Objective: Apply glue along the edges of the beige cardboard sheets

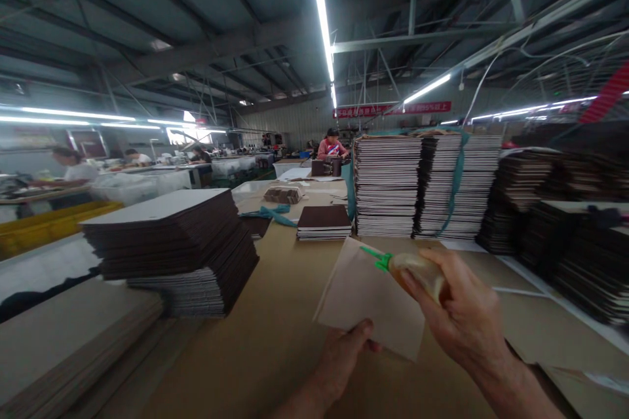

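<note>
My right hand (464,301) is wrapped round a squeeze bottle (417,272) of amber liquid, tilted so that its green nozzle points left. The nozzle tip is over the upper part of a pale, light-coloured panel (371,298); whether it touches the surface I cannot tell. My left hand (346,353) grips the panel's lower edge, thumb on top and fingers beneath. Just beyond the panel lies a short stack of dark-covered boards (324,221) with white edges.
A tall stack of dark and white boards (167,242) stands at left. High stacks (388,186) tied with teal strips rise at right, with dark piles (580,262) beyond. A small bundle of brown pieces (284,194) lies further back. A person (331,146) sits at the table's far end.
</note>
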A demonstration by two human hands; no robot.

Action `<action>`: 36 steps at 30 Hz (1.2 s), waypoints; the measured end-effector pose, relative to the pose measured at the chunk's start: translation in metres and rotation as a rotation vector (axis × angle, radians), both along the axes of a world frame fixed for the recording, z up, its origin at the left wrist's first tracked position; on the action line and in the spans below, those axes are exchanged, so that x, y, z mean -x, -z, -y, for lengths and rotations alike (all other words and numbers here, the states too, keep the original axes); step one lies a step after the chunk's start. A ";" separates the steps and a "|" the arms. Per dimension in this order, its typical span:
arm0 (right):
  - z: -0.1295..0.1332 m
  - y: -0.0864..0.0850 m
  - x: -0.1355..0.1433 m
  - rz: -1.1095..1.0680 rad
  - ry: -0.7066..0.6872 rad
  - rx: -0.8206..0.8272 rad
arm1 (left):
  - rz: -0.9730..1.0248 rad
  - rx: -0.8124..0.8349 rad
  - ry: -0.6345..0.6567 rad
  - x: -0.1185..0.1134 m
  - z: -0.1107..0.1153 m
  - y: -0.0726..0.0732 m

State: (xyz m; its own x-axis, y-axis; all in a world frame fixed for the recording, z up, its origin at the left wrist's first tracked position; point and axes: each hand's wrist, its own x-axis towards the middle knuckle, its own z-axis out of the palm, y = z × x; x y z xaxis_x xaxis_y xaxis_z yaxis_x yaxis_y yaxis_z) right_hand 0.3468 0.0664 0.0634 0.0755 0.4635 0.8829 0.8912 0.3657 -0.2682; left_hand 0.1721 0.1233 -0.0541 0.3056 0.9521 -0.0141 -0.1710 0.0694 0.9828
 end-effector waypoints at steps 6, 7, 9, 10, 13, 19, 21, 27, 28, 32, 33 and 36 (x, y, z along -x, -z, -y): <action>0.006 0.006 -0.007 -0.026 0.038 0.052 | 0.078 -0.006 -0.002 0.000 -0.001 0.001; 0.008 0.008 -0.009 -0.038 0.061 0.070 | 0.065 0.001 -0.017 0.000 -0.002 0.002; 0.013 0.011 -0.013 -0.061 0.098 0.097 | 0.033 0.012 -0.039 0.000 -0.003 0.005; 0.014 0.012 -0.014 -0.066 0.105 0.106 | 0.021 0.011 -0.038 -0.001 -0.003 0.005; 0.014 0.013 -0.012 -0.052 0.083 0.094 | -0.008 -0.016 -0.026 0.000 -0.004 0.006; 0.011 0.013 -0.010 -0.038 0.035 0.040 | -0.006 -0.026 -0.044 0.001 -0.003 0.003; 0.014 0.018 -0.014 -0.051 0.065 0.054 | 0.027 -0.014 -0.041 0.001 -0.004 0.004; 0.022 0.029 -0.024 -0.083 0.129 0.100 | -0.001 -0.030 0.025 0.003 -0.006 0.008; 0.022 0.028 -0.023 -0.085 0.124 0.096 | 0.015 -0.033 0.019 0.002 -0.006 0.008; 0.019 0.021 -0.016 -0.088 0.054 0.056 | 0.043 -0.015 -0.023 0.001 -0.005 0.007; 0.018 0.020 -0.016 -0.084 0.044 0.048 | 0.039 -0.019 -0.031 0.001 -0.005 0.007; 0.020 0.023 -0.020 -0.084 0.070 0.062 | 0.017 -0.030 -0.019 0.002 -0.006 0.007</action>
